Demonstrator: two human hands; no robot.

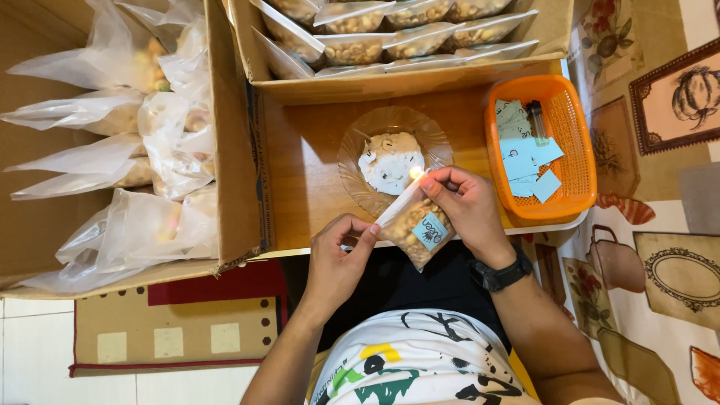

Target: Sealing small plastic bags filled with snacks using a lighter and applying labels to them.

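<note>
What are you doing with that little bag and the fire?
A person holds a small clear bag of nuts with both hands. The left hand pinches one end of the bag's top edge and the right hand pinches the other, keeping that edge at a candle flame on a glass plate. An orange basket of blue paper labels sits on the right. Cardboard boxes around hold many more filled bags.

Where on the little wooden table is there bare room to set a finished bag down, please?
Bare wood shows left of the glass dish, beside the cardboard box. A narrower strip lies between dish and orange basket. The near edge is crowded by both hands.
</note>
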